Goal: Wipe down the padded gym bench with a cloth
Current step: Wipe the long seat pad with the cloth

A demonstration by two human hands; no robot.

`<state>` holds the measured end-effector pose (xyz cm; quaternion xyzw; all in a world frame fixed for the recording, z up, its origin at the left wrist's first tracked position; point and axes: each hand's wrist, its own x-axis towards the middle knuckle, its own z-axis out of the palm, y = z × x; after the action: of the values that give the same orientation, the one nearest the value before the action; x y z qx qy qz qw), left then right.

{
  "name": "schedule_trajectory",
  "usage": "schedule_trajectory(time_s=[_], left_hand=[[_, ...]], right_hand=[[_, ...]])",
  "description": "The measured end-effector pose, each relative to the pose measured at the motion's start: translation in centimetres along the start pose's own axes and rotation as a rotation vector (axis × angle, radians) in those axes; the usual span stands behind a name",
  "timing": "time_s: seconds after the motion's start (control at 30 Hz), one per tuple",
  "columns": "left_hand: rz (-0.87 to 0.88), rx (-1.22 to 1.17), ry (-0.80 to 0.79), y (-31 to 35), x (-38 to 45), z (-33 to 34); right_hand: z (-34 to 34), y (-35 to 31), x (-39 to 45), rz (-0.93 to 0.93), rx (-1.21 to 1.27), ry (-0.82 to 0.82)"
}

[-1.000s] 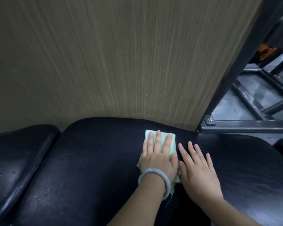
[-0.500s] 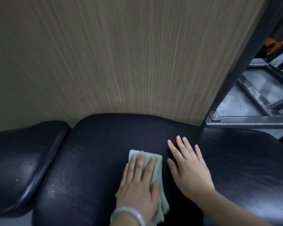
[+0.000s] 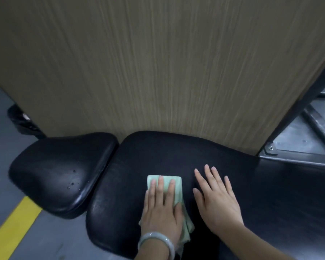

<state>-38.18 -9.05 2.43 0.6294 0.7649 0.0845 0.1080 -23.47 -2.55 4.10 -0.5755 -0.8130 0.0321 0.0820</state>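
While the left hand (image 3: pixel 162 212) lies flat with straight fingers on the pale green cloth (image 3: pixel 176 186), it presses this folded cloth onto the long black pad of the gym bench (image 3: pixel 148 154) — the cloth shows beyond the fingertips and at the thumb side of the hand. Just beside it, on its right, the right hand (image 3: pixel 218 201) rests open on the same pad, fingers a little spread, holding nothing. A pale bracelet (image 3: pixel 156 241) is on the left wrist — further left lies the separate seat pad (image 3: pixel 51 166) with some water drops
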Motion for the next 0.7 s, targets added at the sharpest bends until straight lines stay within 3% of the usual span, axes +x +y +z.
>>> schedule_trajectory(time_s=[0.17,0.33,0.5,0.7], left_hand=[[-0.085,-0.019,-0.008,-5.3,-2.4,-0.3],[-0.167,0.027,0.137,-7.6,1.8,-2.8],[-0.222,0.048,0.047,-7.9,3.7,-3.0],[-0.081,-0.011,0.016,-7.3,-2.1,-2.1]], right_hand=[[2.2,-2.7,-0.4,-0.074,-0.011,-0.008],[3.5,-2.7,-0.7,-0.084,-0.044,0.019],[3.2,-3.0,-0.7,-0.069,-0.028,0.032],[2.6,-3.2,-1.0,-0.046,-0.015,-0.018]])
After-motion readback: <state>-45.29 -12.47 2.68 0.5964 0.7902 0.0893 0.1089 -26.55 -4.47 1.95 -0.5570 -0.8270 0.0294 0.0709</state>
